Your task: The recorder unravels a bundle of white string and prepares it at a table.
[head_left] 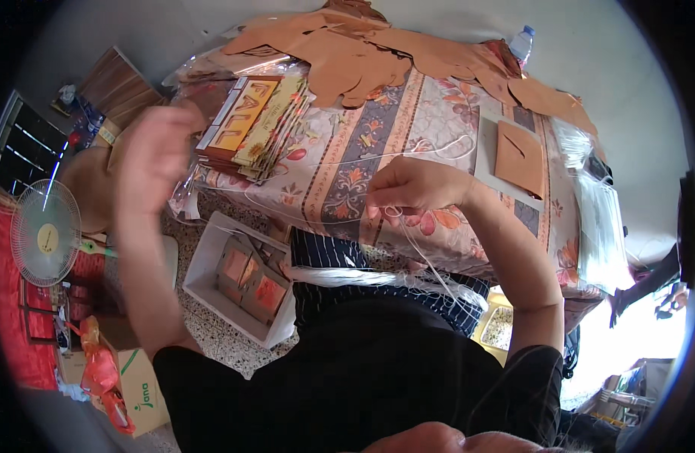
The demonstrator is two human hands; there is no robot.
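Note:
My right hand (pixel 419 185) is closed in a pinch on a thin white string (pixel 419 245) above the table's near edge. A small loop of the string shows at its fingertips, and loose ends hang toward my lap. From the pinch, one strand runs left across the tablecloth. Raised at the left, my left hand (pixel 160 143) is smeared by motion; whether it grips the strand does not show. Close to it lies a stack of printed cardboard signs (pixel 249 124) in brown, orange and cream. A bundle of white strings (pixel 347 278) lies across my lap.
Brown cut-out sheets (pixel 355 64) cover the table's back, near a plastic bottle (pixel 523 47). At the right are a brown flat piece (pixel 519 161) and a white string bundle (pixel 598 234). A white bin (pixel 200 260) holding boards and a fan (pixel 45 234) stand left.

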